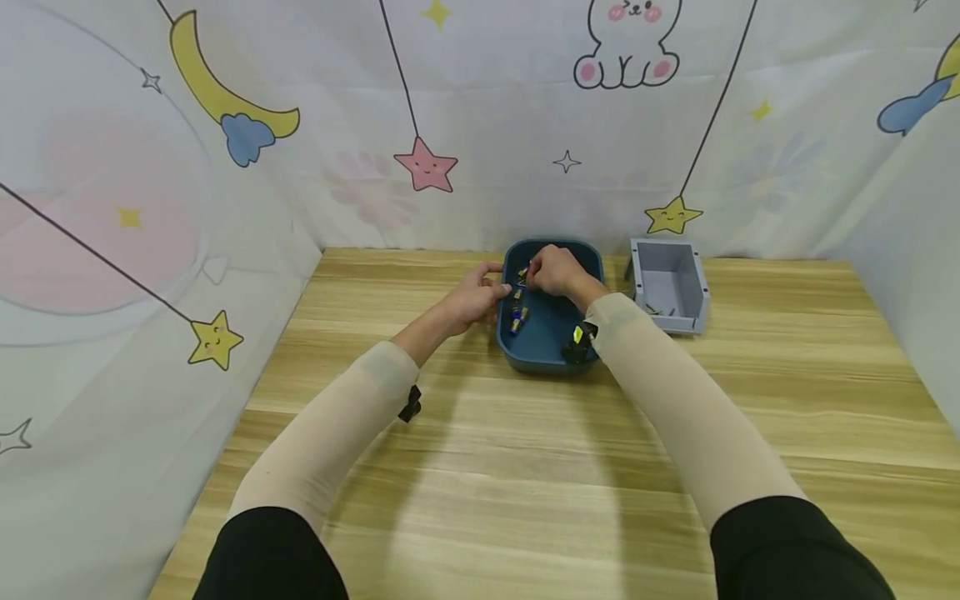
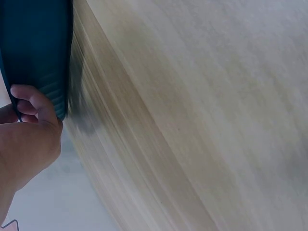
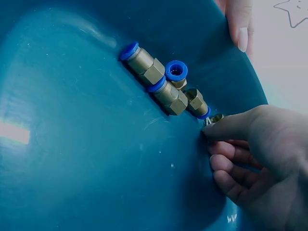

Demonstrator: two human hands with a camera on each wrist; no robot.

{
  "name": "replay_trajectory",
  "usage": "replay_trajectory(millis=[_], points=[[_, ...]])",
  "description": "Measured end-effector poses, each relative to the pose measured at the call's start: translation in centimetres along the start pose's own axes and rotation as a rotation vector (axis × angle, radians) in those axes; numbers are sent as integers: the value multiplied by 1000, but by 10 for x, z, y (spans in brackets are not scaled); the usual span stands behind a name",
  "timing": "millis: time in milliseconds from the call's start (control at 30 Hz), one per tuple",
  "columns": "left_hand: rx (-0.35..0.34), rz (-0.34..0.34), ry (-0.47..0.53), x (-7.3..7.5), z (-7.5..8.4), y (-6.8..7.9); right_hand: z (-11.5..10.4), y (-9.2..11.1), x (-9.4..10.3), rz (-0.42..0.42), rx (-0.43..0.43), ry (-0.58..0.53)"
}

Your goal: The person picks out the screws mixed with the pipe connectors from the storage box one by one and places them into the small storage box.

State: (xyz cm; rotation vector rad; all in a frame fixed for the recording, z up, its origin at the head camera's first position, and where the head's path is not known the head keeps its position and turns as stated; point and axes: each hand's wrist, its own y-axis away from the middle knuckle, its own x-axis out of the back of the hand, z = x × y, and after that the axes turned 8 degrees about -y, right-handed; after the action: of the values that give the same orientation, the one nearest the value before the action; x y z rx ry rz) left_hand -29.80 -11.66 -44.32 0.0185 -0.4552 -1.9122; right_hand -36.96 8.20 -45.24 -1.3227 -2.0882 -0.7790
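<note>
A deep blue plastic bin [image 1: 551, 329] stands near the back of the table. My left hand [image 1: 474, 298] grips its left rim; in the left wrist view, the hand [image 2: 33, 130] has the thumb on one side of the wall and other fingers beyond it. Inside the bin, my right hand [image 1: 557, 271] pinches a small silvery screw [image 3: 208, 121], mostly hidden by the fingertips. Beside it in the right wrist view, brass pipe fittings with blue collars [image 3: 167, 97] lie along the bin's side. The right hand [image 3: 262, 154] has its other fingers curled near the bin floor.
A grey open box [image 1: 670, 283] stands to the right of the bin, with a few small metal pieces [image 1: 652, 311] on its floor. Wood-grain table [image 1: 495, 467] spreads out in front. A printed white curtain [image 1: 510, 108] hangs behind and at the sides.
</note>
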Motion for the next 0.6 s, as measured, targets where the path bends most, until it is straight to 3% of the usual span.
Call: replay_trajectory(millis=[600], points=[[10, 2, 8, 0, 1, 0, 0, 2, 9, -79, 37, 17]])
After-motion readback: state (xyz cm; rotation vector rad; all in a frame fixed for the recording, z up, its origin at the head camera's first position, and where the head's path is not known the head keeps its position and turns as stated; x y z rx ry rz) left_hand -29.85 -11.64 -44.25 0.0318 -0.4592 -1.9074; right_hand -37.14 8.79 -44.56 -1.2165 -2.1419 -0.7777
